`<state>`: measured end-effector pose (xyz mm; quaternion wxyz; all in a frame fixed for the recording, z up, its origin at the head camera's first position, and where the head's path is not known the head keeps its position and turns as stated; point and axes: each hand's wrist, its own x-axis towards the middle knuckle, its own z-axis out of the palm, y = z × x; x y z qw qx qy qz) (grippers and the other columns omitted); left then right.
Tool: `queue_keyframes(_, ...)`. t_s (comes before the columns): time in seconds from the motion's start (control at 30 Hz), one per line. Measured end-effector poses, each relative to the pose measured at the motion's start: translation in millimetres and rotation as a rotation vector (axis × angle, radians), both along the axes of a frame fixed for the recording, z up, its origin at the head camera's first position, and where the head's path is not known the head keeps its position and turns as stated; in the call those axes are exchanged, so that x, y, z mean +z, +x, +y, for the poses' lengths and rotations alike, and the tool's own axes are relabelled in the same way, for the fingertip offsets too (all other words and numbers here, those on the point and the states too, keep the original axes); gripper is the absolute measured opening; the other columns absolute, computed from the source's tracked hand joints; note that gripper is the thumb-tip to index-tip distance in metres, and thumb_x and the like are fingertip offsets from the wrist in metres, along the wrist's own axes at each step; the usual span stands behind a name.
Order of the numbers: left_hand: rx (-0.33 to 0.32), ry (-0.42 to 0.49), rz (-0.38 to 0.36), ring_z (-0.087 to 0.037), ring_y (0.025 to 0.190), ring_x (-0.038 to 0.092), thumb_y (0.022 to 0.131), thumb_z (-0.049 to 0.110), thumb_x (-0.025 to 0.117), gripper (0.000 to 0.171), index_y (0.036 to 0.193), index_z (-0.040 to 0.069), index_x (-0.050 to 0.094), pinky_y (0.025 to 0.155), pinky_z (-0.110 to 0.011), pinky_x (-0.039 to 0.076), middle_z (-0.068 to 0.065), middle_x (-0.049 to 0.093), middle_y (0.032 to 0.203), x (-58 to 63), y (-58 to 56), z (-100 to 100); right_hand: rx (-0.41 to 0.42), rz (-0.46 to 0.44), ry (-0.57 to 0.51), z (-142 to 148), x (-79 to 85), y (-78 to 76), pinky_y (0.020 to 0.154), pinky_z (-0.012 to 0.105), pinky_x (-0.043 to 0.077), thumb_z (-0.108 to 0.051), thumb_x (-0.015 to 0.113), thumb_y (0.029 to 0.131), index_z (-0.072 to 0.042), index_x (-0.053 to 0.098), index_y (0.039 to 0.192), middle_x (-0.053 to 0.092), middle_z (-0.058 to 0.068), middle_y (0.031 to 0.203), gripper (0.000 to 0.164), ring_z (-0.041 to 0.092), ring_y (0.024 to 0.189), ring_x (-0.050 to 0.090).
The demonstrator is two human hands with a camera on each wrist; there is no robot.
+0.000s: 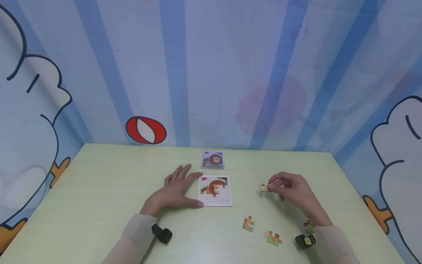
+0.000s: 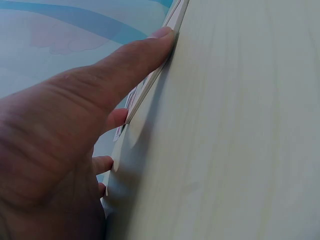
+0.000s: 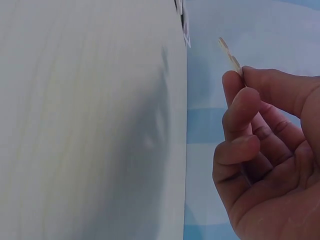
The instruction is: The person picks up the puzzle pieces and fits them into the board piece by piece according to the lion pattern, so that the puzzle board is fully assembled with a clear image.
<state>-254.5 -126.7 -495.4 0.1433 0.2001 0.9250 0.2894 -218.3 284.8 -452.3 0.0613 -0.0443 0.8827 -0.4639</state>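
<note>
In the head view, a white puzzle frame (image 1: pixel 215 202) lies on the table with several joined pieces showing part of a lion. My left hand (image 1: pixel 173 190) is spread at its left side, thumb at the near corner and forefinger at the far one. In the left wrist view, the thumb (image 2: pixel 135 57) rests on the frame's edge. Off to the right, my right hand (image 1: pixel 291 187) pinches a puzzle piece (image 1: pixel 263 187) between thumb and forefinger, above the table. The right wrist view shows that piece (image 3: pixel 230 56) edge-on, its picture hidden.
Two loose puzzle pieces, one orange and green (image 1: pixel 248 224) and one mostly green (image 1: pixel 273 238), lie right of the frame. Another piece (image 1: pixel 308 226) is partly hidden by the right wrist. A lion picture card (image 1: pixel 213 160) lies behind the frame. A printed curtain (image 1: pixel 211 73) hangs behind the table.
</note>
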Motion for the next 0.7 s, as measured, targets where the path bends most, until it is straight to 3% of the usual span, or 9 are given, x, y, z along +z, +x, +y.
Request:
queue_keyframes(0.47, 0.008, -0.007, -0.005, -0.043, 0.170, -0.003, 0.080, 0.061, 0.087, 0.102, 0.166, 0.034, 0.038, 0.131, -0.075, 0.007, -0.009, 0.006, 0.184, -1.6, 0.0, 0, 0.026, -0.016, -0.074, -29, 0.2, -10.7, 0.061, 0.033, 0.048, -0.030, 0.079, 0.099, -0.012, 0.074, 0.113, 0.081, 0.017, 0.100, 0.023, 0.033, 0.063, 0.061)
queue_keyframes(0.7, 0.005, 0.003, 0.000, -0.043, 0.170, -0.002, 0.080, 0.060, 0.088, 0.103, 0.166, 0.034, 0.039, 0.131, -0.075, 0.008, -0.009, 0.006, 0.184, -0.5, 0.0, 1, 0.055, -0.030, -0.097, -44, -1.5, -15.1, 0.062, 0.030, 0.048, -0.028, 0.080, 0.098, -0.007, 0.074, 0.114, 0.082, 0.017, 0.101, 0.027, 0.028, 0.060, 0.060)
